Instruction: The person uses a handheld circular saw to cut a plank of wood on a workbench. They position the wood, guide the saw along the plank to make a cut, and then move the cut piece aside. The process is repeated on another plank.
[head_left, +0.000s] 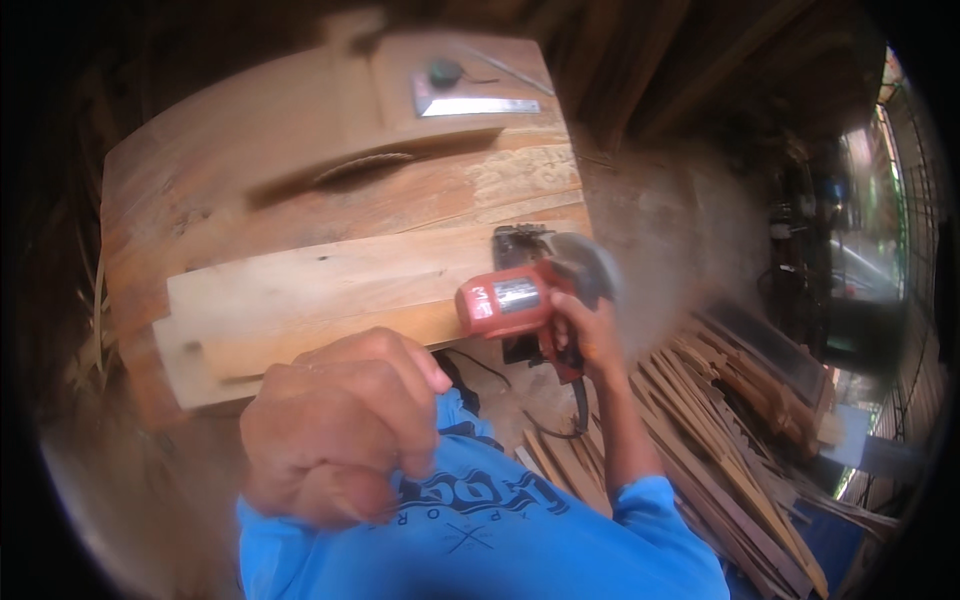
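Left hand [335,430] nearest, raised, clenched in a loose fist. Right hand [588,330] grips red power saw [512,300]; saw body just left of it. Pale board [330,288] beyond left hand, on desk [150,200]. Metal square [480,106] well beyond both hands.

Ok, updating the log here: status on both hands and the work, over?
Right hand gripping red-and-black handheld circular saw. Left hand raised, fingers curled. Saw across right end of long, pale wooden board. Black flexible cord hanging clear of board.
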